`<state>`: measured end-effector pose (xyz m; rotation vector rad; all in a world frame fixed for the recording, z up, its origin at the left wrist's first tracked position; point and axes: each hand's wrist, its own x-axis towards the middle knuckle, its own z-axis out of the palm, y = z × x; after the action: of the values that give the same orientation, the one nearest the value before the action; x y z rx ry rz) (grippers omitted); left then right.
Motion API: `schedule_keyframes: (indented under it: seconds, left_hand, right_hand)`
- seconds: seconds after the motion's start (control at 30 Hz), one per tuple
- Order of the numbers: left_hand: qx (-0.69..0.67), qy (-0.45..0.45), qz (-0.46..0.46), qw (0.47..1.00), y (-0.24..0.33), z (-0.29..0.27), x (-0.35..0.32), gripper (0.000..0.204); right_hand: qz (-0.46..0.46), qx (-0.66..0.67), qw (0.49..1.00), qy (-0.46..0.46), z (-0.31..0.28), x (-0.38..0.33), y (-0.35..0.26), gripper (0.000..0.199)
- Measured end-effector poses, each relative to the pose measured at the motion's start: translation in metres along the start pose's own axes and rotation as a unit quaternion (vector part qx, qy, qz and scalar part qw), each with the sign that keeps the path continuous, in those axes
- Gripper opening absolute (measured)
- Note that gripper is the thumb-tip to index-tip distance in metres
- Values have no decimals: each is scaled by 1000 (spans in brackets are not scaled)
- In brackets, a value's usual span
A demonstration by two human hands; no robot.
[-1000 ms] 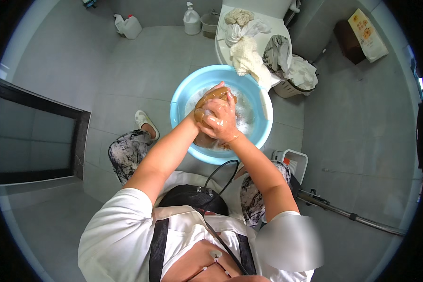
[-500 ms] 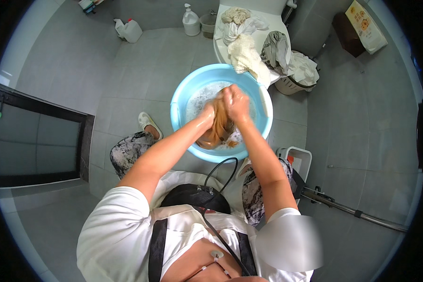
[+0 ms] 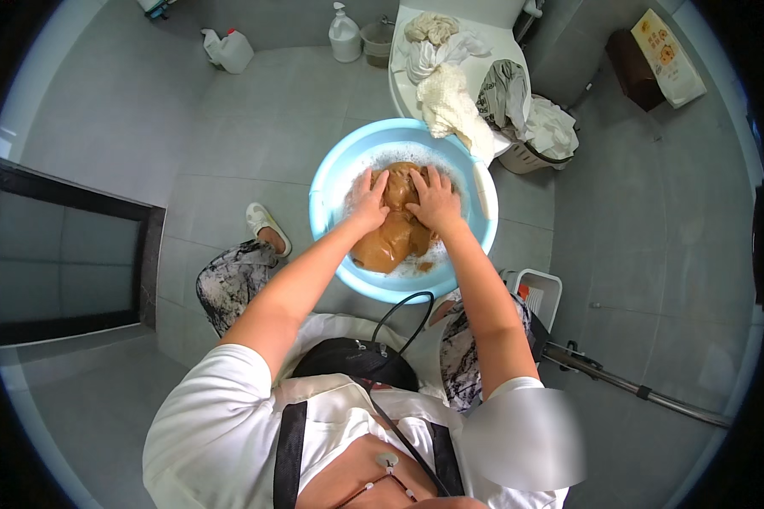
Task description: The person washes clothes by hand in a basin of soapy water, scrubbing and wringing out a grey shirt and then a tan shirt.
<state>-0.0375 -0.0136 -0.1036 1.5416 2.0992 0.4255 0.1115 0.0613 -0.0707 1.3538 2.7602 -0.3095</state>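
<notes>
OK, L grip (image 3: 368, 206) & R grip (image 3: 437, 204) unclenched, splayed palm-dn on brown cloth (image 3: 388, 243) in blue basin (image 3: 324, 205).

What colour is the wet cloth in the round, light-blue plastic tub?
The wet, crumpled cloth is brown, seen best in the head view.

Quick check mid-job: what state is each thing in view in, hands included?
left hand: open, spread on the brown cloth
right hand: open, spread on the brown cloth
brown cloth: wet, bunched up
basin: holding sudsy water
cream cloth: hanging off the toilet lid
toilet lid: closed
pump bottle: upright
jug: capped
basket: full
</notes>
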Motion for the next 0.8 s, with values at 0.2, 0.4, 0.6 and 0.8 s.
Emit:
schedule_keyframes:
  seconds: [0.2,0.4,0.6,0.8]
  left_hand:
    - [140,-143,-92,975,18,4,10,51]
    - [8,-131,-12,991,-9,10,31,48]
    - [-589,-24,-229,774,-7,-6,27,54]
    - [-805,-130,-267,514,34,-64,2,47]
  right_hand:
    - [5,-16,971,-238,26,14,-5,61]
    - [47,101,968,-226,61,31,15,38]
    - [184,303,930,-92,18,41,-5,36]
    - [-26,410,889,203,-21,8,-51,39]
